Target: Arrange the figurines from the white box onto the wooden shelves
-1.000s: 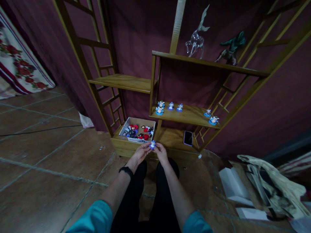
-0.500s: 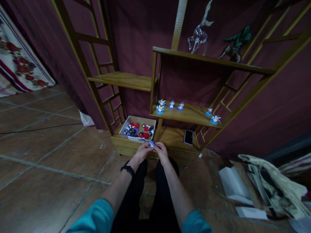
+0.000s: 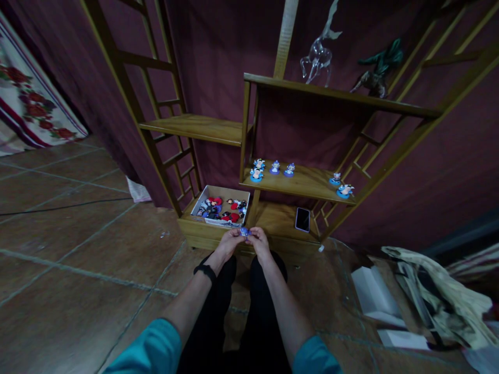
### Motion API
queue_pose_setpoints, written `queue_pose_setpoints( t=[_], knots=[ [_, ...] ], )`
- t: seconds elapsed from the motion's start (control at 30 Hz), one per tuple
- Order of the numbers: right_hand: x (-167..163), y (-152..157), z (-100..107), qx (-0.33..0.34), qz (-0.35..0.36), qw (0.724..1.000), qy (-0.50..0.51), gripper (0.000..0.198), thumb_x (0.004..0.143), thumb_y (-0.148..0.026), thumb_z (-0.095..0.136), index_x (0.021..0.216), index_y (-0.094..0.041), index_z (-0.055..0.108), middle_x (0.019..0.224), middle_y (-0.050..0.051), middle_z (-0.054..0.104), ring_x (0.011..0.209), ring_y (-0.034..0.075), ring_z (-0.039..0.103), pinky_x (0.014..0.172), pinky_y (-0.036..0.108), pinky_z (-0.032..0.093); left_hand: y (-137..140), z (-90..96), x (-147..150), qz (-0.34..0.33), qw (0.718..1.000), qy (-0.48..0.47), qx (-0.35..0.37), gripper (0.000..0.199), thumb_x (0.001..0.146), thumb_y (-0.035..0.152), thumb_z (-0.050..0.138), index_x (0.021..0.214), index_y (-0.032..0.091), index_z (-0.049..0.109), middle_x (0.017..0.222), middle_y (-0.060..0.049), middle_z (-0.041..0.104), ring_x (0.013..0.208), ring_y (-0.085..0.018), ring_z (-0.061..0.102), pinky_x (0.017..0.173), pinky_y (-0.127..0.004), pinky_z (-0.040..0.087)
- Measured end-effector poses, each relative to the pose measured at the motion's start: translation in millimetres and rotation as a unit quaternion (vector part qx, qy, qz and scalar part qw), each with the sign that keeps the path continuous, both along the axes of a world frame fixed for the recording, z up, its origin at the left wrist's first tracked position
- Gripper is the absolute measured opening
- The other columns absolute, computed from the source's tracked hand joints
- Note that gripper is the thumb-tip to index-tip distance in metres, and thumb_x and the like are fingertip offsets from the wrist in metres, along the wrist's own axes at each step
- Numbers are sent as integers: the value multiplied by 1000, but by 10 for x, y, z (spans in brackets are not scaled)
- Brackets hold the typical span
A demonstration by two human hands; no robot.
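Between my two hands is a small purple and white figurine, held just in front of the shelf's lower edge. The fingers of my left hand pinch it from the left. My right hand grips its right side. Right behind my hands, an open cardboard box holds several red, black and purple figurines. On the shelf board above stand two purple figurines in the middle, two blue-based ones at the left, and two more at the right.
A phone lies on the bottom board at the right. A clear glass horse and a green and brown statue stand on the top shelf. White boxes and a pale cloth bag are on the floor at right.
Both hands stay in nearly the same place with the figurine between them. The view has shifted very slightly.
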State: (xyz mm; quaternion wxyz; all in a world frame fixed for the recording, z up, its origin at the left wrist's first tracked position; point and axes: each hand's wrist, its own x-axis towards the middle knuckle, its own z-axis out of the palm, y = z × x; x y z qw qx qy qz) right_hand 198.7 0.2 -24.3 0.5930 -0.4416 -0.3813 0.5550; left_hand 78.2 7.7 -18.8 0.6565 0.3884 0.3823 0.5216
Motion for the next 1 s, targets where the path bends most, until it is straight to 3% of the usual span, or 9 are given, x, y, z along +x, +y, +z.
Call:
queue_pose_setpoints(
  t=[0.33,0.6,1.0],
  knots=[
    [26,-45,41,10,23,1000,10,25,59,-25,65,82,-21,56,77,-2,60,69,13,57,59,24,49,-25,51,17,23,1000,-2,-13,28,50,11,76,77,13,70,73,-4,69,70,-15,60,74,-26,43],
    [22,-42,37,-8,12,1000,28,25,60,-30,65,83,-21,59,85,0,63,72,14,59,59,25,51,-27,49,-5,-8,1000,-20,-4,24,54,14,76,77,12,69,74,-4,68,72,-15,61,76,-27,42],
    [53,16,3,-22,8,998,56,27,56,-27,67,81,-20,61,74,-1,64,62,13,59,54,25,51,-62,128,-21,-35,998,-41,-35,31,56,11,76,85,12,69,82,-7,69,74,-15,62,75,-26,45]
  ],
)
